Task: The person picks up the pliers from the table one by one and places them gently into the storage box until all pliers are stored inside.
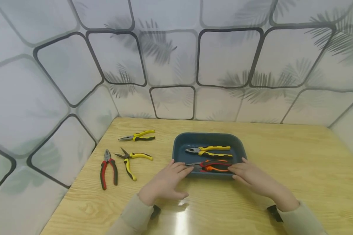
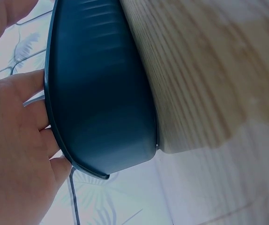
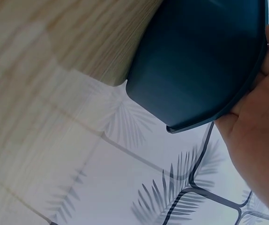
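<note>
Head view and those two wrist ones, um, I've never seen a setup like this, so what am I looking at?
There's no machine here: each grip is a person's bare hand. The wide picture comes from a camera worn on the head, looking forward and down. The two closer ones come from cameras on the wrists, showing the outside of a blue tray.

On the wooden table, left of the tray, lie three pliers: two yellow-and-black and one red-and-black. Inside the tray are yellow-and-black pliers, with red-and-black and orange-handled ones overlapping near the front.

The left grip and right grip lay their fingers over the tray's near rim; neither clearly holds any pliers.
</note>
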`<state>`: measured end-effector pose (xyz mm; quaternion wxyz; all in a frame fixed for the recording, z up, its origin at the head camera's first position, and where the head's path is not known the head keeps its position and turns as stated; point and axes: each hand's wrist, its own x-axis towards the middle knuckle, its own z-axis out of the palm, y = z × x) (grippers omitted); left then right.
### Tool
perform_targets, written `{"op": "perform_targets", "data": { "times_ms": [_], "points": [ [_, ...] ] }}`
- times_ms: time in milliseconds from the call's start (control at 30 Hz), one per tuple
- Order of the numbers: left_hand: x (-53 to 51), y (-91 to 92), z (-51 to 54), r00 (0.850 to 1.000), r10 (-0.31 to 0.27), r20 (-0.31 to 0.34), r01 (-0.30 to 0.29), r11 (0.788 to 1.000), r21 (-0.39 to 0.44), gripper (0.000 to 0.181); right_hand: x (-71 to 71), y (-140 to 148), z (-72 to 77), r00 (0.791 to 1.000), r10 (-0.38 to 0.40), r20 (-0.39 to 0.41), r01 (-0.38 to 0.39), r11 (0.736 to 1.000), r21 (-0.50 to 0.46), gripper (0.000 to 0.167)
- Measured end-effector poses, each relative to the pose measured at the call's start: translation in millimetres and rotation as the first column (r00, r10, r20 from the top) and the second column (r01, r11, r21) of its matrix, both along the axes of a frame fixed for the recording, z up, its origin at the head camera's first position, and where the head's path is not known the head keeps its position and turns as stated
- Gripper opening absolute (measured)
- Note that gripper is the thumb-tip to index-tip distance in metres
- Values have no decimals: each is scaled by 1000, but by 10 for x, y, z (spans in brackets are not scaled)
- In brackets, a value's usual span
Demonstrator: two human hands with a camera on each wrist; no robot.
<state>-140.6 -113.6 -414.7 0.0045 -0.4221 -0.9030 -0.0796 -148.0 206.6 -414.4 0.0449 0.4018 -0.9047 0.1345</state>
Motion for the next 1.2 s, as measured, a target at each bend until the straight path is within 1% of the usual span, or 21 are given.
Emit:
{"op": "perform_targets", "data": {
  "times_ms": [267, 467, 667, 767, 900, 1000, 1200],
  "points": [
    [6, -2, 36, 1000, 1, 13, -1, 1000, 0, 79, 2, -16, 23, 1000, -3, -11, 3, 1000, -6, 29],
    [12, 16, 81, 999, 0, 37, 0, 1000, 10, 77, 6, -19, 36, 1000, 11, -14, -11, 1000, -23, 28],
    [17, 34, 73, 999, 2, 42, -2, 1000, 9, 79, 11, 3, 40, 1000, -4, 16, 4, 1000, -3, 28],
    [20, 36, 68, 999, 8, 52, -9, 1000, 21, 78, 9, 5, 40, 1000, -10, 23, 9, 1000, 9, 29],
    [9, 38, 68, 998, 16, 58, -21, 997, 77, 72, 14, 5, 42, 1000, -10, 19, 10, 1000, 1, 29],
    [1, 47, 75, 998, 29, 50, -35, 991, 126, 68, 20, 8, 38, 1000, -6, 15, 7, 1000, -5, 29],
    [-1, 66, 104, 996, 90, -10, -86, 978, 189, 56, 5, -4, 22, 1000, -4, 18, 4, 1000, -12, 29]
  ]
}}
